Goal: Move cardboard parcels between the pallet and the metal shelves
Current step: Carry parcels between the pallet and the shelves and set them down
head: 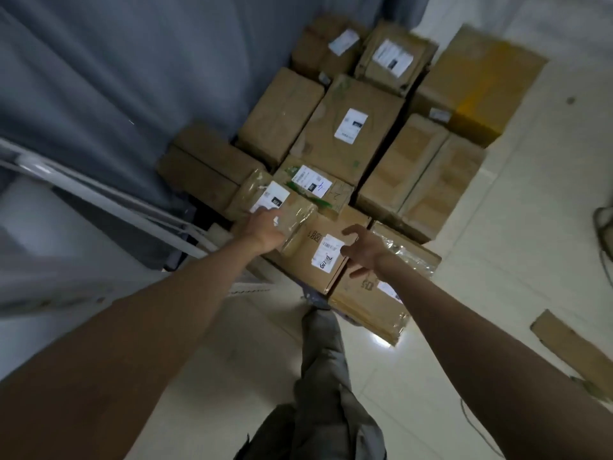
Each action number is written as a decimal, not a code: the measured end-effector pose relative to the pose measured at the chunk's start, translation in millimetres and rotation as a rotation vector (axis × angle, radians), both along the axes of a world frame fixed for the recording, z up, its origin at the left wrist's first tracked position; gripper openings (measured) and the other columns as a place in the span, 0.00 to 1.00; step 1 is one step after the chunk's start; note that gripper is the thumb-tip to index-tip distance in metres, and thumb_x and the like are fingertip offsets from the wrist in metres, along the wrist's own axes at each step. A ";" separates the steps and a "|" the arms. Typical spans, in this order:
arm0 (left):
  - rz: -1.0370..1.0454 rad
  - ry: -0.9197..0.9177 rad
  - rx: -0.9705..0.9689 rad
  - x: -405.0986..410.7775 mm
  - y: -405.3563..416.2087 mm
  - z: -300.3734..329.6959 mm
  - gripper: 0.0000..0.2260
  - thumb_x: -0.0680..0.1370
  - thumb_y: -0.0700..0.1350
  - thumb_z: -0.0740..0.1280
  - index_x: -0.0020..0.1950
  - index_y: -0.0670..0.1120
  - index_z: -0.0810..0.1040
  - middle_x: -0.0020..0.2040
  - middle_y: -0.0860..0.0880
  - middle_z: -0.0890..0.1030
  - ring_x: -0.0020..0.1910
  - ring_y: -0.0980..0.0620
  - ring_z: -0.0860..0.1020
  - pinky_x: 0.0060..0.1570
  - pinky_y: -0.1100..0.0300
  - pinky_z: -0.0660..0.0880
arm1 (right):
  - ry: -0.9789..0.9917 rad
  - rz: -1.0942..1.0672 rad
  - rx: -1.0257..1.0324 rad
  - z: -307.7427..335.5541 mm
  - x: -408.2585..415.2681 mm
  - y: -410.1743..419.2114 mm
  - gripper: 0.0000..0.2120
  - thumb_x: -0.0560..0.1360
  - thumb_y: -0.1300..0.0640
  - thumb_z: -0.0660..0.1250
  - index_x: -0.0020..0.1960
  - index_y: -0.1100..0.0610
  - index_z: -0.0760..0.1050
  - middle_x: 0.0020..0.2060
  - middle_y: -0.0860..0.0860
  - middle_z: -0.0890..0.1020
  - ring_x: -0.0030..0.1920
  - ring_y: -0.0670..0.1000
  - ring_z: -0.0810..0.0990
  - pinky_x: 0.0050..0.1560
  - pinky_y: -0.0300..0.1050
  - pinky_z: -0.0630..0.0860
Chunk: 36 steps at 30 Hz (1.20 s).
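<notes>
Several brown cardboard parcels lie packed together on a low pallet in the middle of the view. My left hand rests on a small tape-wrapped parcel with a white label at the near left of the stack; whether the fingers grip it is unclear. My right hand hovers with spread fingers over the right edge of a flat labelled parcel at the near edge, holding nothing. A wider flat parcel lies under and to the right of it.
A white metal shelf frame runs along the left, in front of a grey curtain. A loose strip of cardboard lies on the pale tiled floor at the right. My trouser leg stands just before the pallet.
</notes>
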State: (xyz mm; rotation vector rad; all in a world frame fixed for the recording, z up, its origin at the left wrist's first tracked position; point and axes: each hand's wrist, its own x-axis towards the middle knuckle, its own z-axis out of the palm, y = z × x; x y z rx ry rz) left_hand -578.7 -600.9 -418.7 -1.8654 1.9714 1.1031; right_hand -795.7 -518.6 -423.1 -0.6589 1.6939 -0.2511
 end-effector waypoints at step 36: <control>0.392 -0.036 -0.682 185.6 410.0 502.4 0.22 0.78 0.43 0.68 0.73 0.51 0.73 0.67 0.50 0.77 0.52 0.58 0.73 0.53 0.69 0.66 | -0.057 1.035 -0.987 507.4 205.2 205.7 0.20 0.79 0.63 0.66 0.70 0.53 0.71 0.54 0.59 0.79 0.44 0.57 0.83 0.39 0.54 0.84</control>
